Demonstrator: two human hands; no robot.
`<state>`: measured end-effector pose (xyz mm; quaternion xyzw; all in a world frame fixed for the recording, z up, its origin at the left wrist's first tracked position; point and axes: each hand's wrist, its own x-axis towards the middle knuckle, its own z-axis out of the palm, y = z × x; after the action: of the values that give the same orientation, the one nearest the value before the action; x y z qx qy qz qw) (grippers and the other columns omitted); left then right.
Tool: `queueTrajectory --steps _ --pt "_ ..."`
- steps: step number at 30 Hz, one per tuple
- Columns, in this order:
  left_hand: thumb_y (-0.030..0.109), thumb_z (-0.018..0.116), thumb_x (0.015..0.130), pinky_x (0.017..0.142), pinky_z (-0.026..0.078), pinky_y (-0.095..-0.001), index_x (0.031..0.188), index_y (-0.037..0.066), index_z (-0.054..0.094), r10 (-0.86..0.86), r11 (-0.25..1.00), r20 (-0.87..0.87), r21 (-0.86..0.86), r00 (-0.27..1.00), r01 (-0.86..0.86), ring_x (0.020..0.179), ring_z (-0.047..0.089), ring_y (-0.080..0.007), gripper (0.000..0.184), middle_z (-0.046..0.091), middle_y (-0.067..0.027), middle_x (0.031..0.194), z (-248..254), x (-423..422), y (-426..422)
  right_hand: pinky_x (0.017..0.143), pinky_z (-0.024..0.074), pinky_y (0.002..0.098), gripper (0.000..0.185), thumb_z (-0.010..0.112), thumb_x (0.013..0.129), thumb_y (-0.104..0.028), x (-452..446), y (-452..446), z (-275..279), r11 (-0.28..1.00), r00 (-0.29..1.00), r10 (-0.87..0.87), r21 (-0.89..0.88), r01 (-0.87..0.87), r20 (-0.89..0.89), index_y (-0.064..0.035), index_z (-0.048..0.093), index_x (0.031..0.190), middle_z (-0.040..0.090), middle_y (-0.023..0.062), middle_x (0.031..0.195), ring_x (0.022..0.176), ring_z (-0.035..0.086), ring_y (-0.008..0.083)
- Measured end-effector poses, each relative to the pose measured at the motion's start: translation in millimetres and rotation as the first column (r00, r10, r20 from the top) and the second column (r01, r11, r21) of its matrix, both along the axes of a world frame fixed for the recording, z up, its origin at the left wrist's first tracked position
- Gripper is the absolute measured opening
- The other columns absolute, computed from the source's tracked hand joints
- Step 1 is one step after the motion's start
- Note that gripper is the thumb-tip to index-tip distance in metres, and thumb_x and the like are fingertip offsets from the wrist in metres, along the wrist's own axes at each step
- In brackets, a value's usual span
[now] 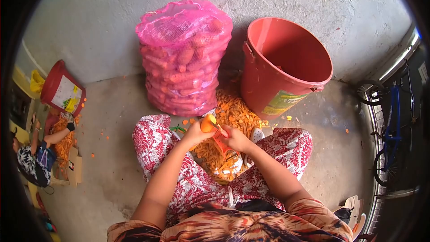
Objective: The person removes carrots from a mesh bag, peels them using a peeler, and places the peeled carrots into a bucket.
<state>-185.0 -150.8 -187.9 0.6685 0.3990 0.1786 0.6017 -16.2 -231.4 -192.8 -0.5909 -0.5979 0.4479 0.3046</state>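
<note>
My left hand (195, 134) is closed round a thick orange carrot (207, 123) with a yellowish cut end. Close beside it on the right, my right hand (234, 138) grips a red-handled tool (221, 130), whose far end lies against the carrot. What kind of tool it is, I cannot make out. Orange peelings and slices (237, 114) lie heaped on the floor below and beyond both hands, between my legs. Under my hands, among the peelings, there is a reddish mesh piece and something white (230, 166), partly hidden.
A pink mesh sack (183, 62) full of carrots stands by the wall, with a large red bucket (286, 58) to its right. Another person (38, 157) sits at the far left near a red bucket (62, 92) and more peelings. A blue bicycle (393, 130) is at the right.
</note>
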Motion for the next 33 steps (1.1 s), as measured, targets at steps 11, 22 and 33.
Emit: queueTrajectory --steps 11,22,33 --pt "0.01 0.065 0.066 0.045 0.04 -0.0249 0.088 0.003 0.053 0.003 0.988 -0.029 0.156 1.0 0.002 0.048 0.05 -0.0106 0.026 0.055 -0.0046 0.064 -1.8 3.3 -3.8 0.072 0.0412 0.032 0.03 0.055 0.07 -0.012 -2.4 2.8 -16.9 0.99 0.994 -0.104 -0.095 0.107 0.037 -0.0013 0.049 0.098 0.055 0.0152 0.083 0.08 0.054 0.0236" --pt "0.013 0.063 0.064 0.046 0.043 -0.0276 0.086 0.0 0.054 -0.117 0.991 -0.158 -0.088 0.98 0.104 0.049 0.055 -0.0164 0.027 0.057 -0.0071 0.064 1.9 -5.1 -0.5 0.069 0.0427 0.0355 0.027 0.054 0.071 -0.015 -6.0 1.8 -24.1 0.997 0.999 -0.053 -0.063 0.052 0.0 0.002 0.047 0.091 0.057 0.0209 0.08 0.079 0.057 0.0314" --pt "0.009 0.06 0.066 0.038 0.038 -0.0253 0.084 0.0 0.05 -0.216 0.954 -0.023 -0.218 0.976 0.206 0.04 0.048 -0.0127 0.022 0.051 -0.0058 0.056 1.8 -8.1 -0.5 0.071 0.0417 0.0358 0.027 0.051 0.07 -0.015 -3.5 3.2 -40.2 1.0 1.0 -0.027 -0.011 0.027 -0.012 0.0032 0.048 0.089 0.056 0.0226 0.082 0.081 0.055 0.0344"
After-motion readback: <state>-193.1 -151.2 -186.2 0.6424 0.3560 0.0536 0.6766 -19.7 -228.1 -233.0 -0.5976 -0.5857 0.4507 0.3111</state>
